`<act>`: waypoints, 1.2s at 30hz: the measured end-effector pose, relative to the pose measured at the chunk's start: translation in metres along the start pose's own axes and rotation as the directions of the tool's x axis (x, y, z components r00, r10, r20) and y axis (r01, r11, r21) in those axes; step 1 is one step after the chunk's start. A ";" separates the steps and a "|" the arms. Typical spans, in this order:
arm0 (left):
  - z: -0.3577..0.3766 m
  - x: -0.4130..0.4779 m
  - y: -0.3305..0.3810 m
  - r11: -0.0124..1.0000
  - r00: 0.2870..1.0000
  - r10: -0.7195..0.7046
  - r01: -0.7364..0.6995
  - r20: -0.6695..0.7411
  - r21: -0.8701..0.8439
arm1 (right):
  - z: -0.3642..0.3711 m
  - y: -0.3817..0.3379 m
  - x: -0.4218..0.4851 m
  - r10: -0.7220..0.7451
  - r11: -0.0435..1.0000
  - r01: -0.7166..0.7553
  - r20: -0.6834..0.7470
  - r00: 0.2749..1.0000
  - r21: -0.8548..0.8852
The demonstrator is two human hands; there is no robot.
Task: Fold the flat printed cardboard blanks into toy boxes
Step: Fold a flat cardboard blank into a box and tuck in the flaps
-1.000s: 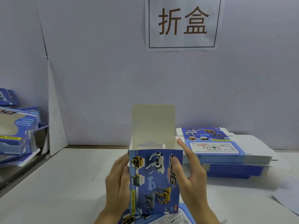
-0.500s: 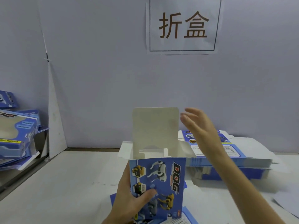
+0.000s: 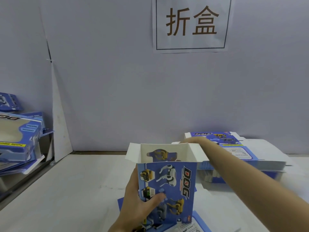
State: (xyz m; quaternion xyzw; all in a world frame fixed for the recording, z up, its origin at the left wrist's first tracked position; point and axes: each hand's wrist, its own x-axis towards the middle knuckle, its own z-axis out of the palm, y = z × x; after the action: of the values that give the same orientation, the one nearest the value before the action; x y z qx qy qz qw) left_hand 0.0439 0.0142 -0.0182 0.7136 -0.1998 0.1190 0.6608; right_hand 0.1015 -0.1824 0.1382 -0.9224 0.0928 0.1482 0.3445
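Tall flap's dropped behind the box now; my left hand grips its side, right hand reaches past the open top, its grip hidden. Closing comes next.

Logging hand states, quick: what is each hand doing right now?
Left hand: grips the toy box, thumb on its printed front.
Right hand: at the box's rear top edge, blurred; open or closed cannot be told.

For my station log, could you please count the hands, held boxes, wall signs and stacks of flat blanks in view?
2 hands: left hand, right hand
1 held box
1 wall sign
1 stack of flat blanks
Total: 5
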 end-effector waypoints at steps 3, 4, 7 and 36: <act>0.001 0.001 0.002 0.999 0.999 0.033 -0.033 0.020 -0.002 | -0.001 0.012 0.004 -0.035 0.990 0.036 -0.007 0.999 0.136; 0.001 0.001 0.004 0.999 0.999 0.034 -0.034 0.022 -0.005 | -0.002 0.013 0.006 -0.047 0.982 0.041 0.029 0.998 0.185; 0.001 0.002 0.004 0.999 0.999 0.044 -0.043 0.031 -0.029 | -0.004 0.012 0.004 -0.161 0.935 0.100 0.158 0.974 0.342; -0.011 0.013 -0.011 0.996 0.946 -0.087 0.090 0.314 0.004 | -0.013 -0.036 -0.060 -0.645 0.714 0.698 -0.340 0.684 0.052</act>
State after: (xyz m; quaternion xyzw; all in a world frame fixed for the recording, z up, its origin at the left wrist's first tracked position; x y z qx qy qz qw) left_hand 0.0614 0.0239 -0.0215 0.7282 -0.2707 -0.0266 0.6291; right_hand 0.0581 -0.1598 0.1895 -0.8682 -0.1894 -0.1382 0.4373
